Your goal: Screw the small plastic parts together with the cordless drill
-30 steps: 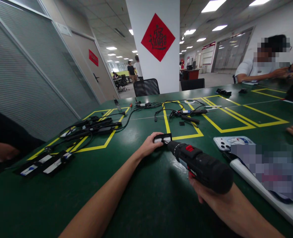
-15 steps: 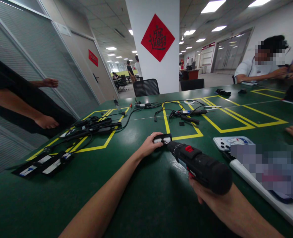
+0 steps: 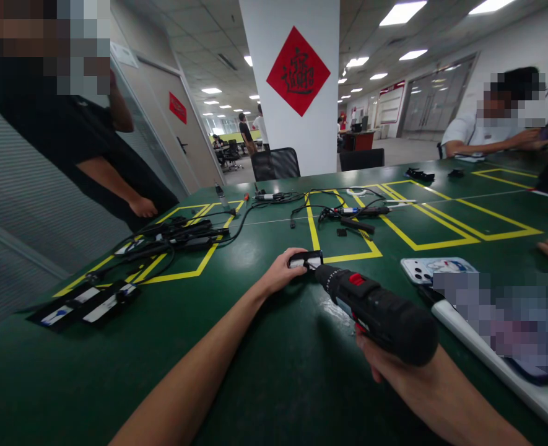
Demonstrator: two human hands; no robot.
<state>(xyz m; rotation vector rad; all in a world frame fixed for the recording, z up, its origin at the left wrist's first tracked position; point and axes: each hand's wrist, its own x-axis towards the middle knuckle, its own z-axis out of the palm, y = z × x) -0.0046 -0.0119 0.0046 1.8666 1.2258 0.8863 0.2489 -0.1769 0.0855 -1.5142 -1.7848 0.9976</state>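
My left hand (image 3: pixel 283 272) is closed around a small black part with a white face (image 3: pixel 311 256), low over the green table. In my right hand (image 3: pixel 379 354) is a black cordless drill (image 3: pixel 380 310) with red accents, my fingers wrapped round its grip. The drill's bit points away and to the left, and its tip meets the small part beside my left fingers. Exactly where the bit touches is too small to make out. The drill body hides much of my right hand.
Black cables and devices (image 3: pixel 181 235) lie at left, near flat black-and-white pieces (image 3: pixel 111 302). A pen-like tool (image 3: pixel 361 212) rests beyond my hands. A phone (image 3: pixel 436 266) lies at right. One person stands at left (image 3: pixel 92 136); another sits at far right (image 3: pixel 478 136). Yellow tape (image 3: pixel 352 256) marks the green table (image 3: pixel 236 371).
The person at left has moved to the right and raised one arm. My hands, the drill and the small part keep the same position relative to each other; the view shifted slightly.
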